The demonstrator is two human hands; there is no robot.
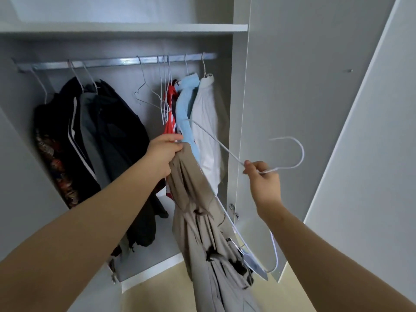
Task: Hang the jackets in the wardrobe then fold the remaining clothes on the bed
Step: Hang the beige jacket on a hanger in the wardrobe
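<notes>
My left hand (pixel 163 154) grips the top of a beige jacket (pixel 202 221) that hangs down in front of the open wardrobe. My right hand (pixel 263 179) pinches a white wire hanger (pixel 290 154) near its neck, hook pointing right. One hanger arm reaches up-left toward the hung clothes, the other curves down behind the jacket. The metal rail (pixel 117 61) runs across the wardrobe above both hands.
On the rail hang dark jackets (pixel 94 136) at left, empty white hangers (pixel 146 91) in the middle, then a red garment (pixel 170 118), a light blue one (pixel 185 109) and a white one (pixel 207 122). The open wardrobe door (pixel 292 86) stands at right. A shelf (pixel 135 28) lies above.
</notes>
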